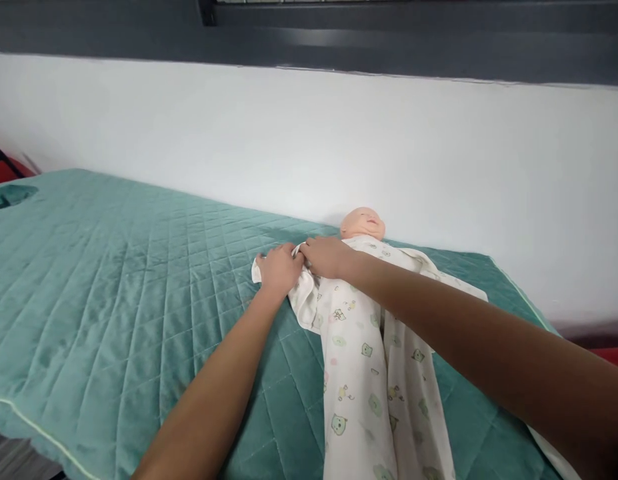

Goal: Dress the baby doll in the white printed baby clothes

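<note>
A baby doll [363, 222] lies on its back, its head close to the white wall. White baby clothes [359, 373] printed with small green animals cover its body and reach toward me. My left hand [281, 267] is closed on the sleeve [305, 300] on the left side, whose cuff end pokes out beyond my fingers. Right beside it, my right hand [325, 257] pinches the same sleeve nearer the doll's shoulder. The doll's arm is hidden by cloth and hands. The other sleeve [463, 285] stretches out flat to the right.
A green quilted cover [113, 287] with pale piping spreads under everything. Behind it rises a white wall [213, 140] with a dark ledge [339, 47] above. Red items [6, 172] show at the far left, with another red patch at the right edge.
</note>
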Tool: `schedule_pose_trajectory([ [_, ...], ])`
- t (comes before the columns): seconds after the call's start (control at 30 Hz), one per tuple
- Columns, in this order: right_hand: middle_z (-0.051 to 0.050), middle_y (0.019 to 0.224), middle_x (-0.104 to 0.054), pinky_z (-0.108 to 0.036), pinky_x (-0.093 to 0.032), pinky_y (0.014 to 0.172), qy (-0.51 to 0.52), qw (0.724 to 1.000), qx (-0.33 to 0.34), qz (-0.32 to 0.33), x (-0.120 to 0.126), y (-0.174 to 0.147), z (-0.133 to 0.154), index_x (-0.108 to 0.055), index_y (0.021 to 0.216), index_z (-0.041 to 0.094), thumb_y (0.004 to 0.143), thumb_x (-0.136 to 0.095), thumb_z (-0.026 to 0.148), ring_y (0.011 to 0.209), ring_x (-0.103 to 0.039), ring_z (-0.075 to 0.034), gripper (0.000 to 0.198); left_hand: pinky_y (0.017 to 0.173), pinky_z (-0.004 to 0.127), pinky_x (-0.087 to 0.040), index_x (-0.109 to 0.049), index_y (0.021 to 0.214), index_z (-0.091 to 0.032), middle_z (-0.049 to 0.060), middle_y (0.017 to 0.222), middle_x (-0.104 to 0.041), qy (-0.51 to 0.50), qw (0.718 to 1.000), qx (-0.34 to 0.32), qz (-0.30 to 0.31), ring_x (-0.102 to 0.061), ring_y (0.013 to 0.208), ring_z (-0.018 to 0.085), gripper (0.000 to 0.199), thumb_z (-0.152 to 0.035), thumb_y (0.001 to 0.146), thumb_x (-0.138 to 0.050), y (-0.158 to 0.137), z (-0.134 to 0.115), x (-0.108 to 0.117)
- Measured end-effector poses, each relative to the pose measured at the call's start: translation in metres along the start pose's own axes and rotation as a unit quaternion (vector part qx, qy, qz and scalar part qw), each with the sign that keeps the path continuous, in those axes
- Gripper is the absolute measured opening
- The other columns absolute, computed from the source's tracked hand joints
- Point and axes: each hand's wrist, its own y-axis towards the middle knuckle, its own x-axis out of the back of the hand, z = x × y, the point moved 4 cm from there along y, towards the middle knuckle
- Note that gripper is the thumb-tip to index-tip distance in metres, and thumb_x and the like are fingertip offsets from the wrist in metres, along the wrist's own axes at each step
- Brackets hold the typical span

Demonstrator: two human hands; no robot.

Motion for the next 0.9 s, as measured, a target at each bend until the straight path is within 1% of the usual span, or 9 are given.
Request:
schedule_pose_trajectory([
  [0.1, -0.012, 0.107, -0.069, -0.033, -0.043, 0.067, -0.019, 0.999, 0.005, 0.035, 0.005, 0.002, 0.001, -0.061, 0.107, 0.017, 0.088, -0.059, 0.023, 0.091, -0.065, -0.027, 0.020, 0.112, 0.059, -0.028, -0.068, 0.105, -0.023, 0.010, 0.112, -0.073, 0.022, 0.999, -0.021, -0.024, -0.063, 0.113, 0.031, 0.030, -0.036, 0.095, -0.043, -0.002, -0.003, -0.001],
  [0.17, -0.010, 0.102, -0.070, -0.031, -0.041, 0.063, -0.027, 0.998, 0.015, 0.053, 0.010, 0.000, 0.000, -0.062, 0.106, 0.018, 0.089, -0.059, 0.026, 0.082, -0.066, -0.025, 0.019, 0.111, 0.054, -0.032, -0.067, 0.104, -0.023, 0.009, 0.110, -0.072, 0.024, 0.998, -0.041, -0.034, -0.063, 0.112, 0.029, 0.028, -0.033, 0.095, -0.043, -0.004, -0.005, 0.001],
  [0.3, -0.007, 0.103, -0.069, -0.029, -0.038, 0.060, -0.041, 0.997, 0.035, 0.048, 0.020, -0.008, -0.010, -0.061, 0.116, 0.025, 0.091, -0.060, 0.032, 0.078, -0.065, -0.022, 0.026, 0.095, 0.039, -0.045, -0.065, 0.110, -0.022, 0.009, 0.110, -0.071, 0.030, 0.997, -0.052, -0.041, -0.065, 0.106, 0.026, 0.028, -0.026, 0.094, -0.044, -0.010, -0.005, 0.008],
  [0.4, -0.005, 0.108, -0.067, -0.030, -0.037, 0.061, -0.042, 0.998, 0.028, 0.043, 0.023, -0.017, -0.020, -0.058, 0.126, 0.033, 0.093, -0.056, 0.034, 0.077, -0.063, -0.021, 0.033, 0.082, 0.033, -0.047, -0.062, 0.125, -0.028, 0.007, 0.115, -0.069, 0.014, 0.997, -0.061, -0.053, -0.066, 0.102, 0.024, 0.037, -0.023, 0.096, -0.040, -0.014, -0.001, 0.011],
  [0.47, -0.006, 0.107, -0.066, -0.031, -0.037, 0.063, -0.040, 0.998, 0.010, 0.044, 0.026, -0.024, -0.028, -0.061, 0.124, 0.033, 0.094, -0.054, 0.033, 0.076, -0.062, -0.020, 0.031, 0.078, 0.032, -0.047, -0.061, 0.130, -0.034, 0.005, 0.114, -0.068, 0.006, 0.997, -0.066, -0.048, -0.066, 0.101, 0.023, 0.041, -0.024, 0.098, -0.037, -0.016, 0.002, 0.009],
  [0.57, -0.008, 0.107, -0.065, -0.032, -0.038, 0.066, -0.050, 0.998, -0.005, 0.031, 0.030, -0.033, -0.038, -0.064, 0.119, 0.029, 0.094, -0.053, 0.033, 0.081, -0.062, -0.022, 0.028, 0.079, 0.033, -0.046, -0.065, 0.128, -0.037, 0.006, 0.111, -0.068, 0.015, 0.997, -0.063, -0.029, -0.065, 0.101, 0.024, 0.044, -0.022, 0.098, -0.036, -0.017, 0.007, 0.004],
  [0.7, -0.008, 0.107, -0.065, -0.034, -0.038, 0.070, -0.052, 0.999, -0.014, -0.007, 0.032, -0.041, -0.049, -0.063, 0.123, 0.030, 0.092, -0.054, 0.030, 0.091, -0.062, -0.026, 0.032, 0.087, 0.038, -0.045, -0.069, 0.121, -0.033, 0.006, 0.113, -0.069, 0.029, 0.997, -0.064, -0.020, -0.060, 0.111, 0.029, 0.041, -0.017, 0.093, -0.043, -0.015, 0.010, -0.001],
  [0.8, -0.008, 0.107, -0.064, -0.035, -0.039, 0.071, -0.027, 0.999, -0.021, -0.023, 0.030, -0.042, -0.054, -0.062, 0.125, 0.032, 0.092, -0.055, 0.032, 0.092, -0.062, -0.027, 0.034, 0.087, 0.038, -0.046, -0.065, 0.123, -0.028, 0.008, 0.117, -0.069, 0.030, 0.998, -0.051, -0.021, -0.060, 0.112, 0.029, 0.039, -0.017, 0.093, -0.044, -0.014, 0.011, -0.003],
  [0.9, -0.008, 0.110, -0.065, -0.034, -0.040, 0.069, -0.014, 0.999, -0.025, -0.015, 0.028, -0.038, -0.052, -0.059, 0.130, 0.032, 0.093, -0.052, 0.036, 0.093, -0.063, -0.027, 0.037, 0.087, 0.037, -0.047, -0.058, 0.129, -0.024, 0.010, 0.121, -0.067, 0.028, 0.999, -0.032, -0.025, -0.061, 0.111, 0.027, 0.041, -0.014, 0.093, -0.041, -0.014, 0.011, -0.002],
])
